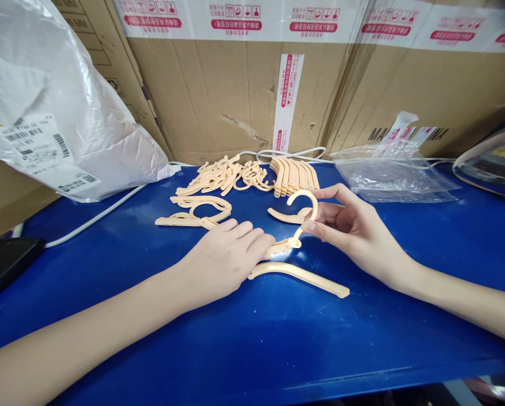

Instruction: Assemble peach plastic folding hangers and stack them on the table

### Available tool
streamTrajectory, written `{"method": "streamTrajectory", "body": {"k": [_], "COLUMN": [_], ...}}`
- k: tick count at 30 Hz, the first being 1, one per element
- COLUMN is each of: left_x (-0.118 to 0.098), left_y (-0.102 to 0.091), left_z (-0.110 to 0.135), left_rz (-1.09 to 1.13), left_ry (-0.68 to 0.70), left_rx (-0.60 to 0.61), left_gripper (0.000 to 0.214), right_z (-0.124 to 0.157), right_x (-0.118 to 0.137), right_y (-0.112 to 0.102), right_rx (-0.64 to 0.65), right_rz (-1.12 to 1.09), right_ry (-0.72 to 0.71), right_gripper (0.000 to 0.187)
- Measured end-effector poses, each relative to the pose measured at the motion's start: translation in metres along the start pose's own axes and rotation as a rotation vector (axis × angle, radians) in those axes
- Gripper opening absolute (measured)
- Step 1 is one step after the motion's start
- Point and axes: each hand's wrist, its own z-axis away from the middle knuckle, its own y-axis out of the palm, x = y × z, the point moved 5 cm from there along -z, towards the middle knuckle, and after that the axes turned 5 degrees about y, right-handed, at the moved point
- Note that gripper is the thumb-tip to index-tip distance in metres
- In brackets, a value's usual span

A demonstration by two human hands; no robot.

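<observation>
A peach plastic hanger body lies on the blue table in front of me. My left hand rests palm down on its left part, fingers together and pressing it flat. My right hand pinches the stem of a peach hook piece, which stands at the hanger's middle joint. Another loose curved piece lies just behind the hook.
Loose peach hooks and hanger parts and a neat stack lie at the back. More parts lie to the left. Cardboard boxes wall the rear. A white bag, clear bags, a white cable and a black device surround.
</observation>
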Motion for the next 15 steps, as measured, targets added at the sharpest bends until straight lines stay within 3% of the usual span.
{"method": "streamTrajectory", "body": {"k": [15], "left_x": [0.0003], "left_y": [0.0016], "left_z": [-0.0004], "left_rz": [-0.006], "left_ry": [-0.029], "left_rx": [0.007], "left_gripper": [0.031], "right_z": [0.0], "right_x": [-0.006], "right_y": [0.0029], "right_rx": [-0.016], "right_rz": [-0.079], "right_ry": [0.019], "right_gripper": [0.03]}}
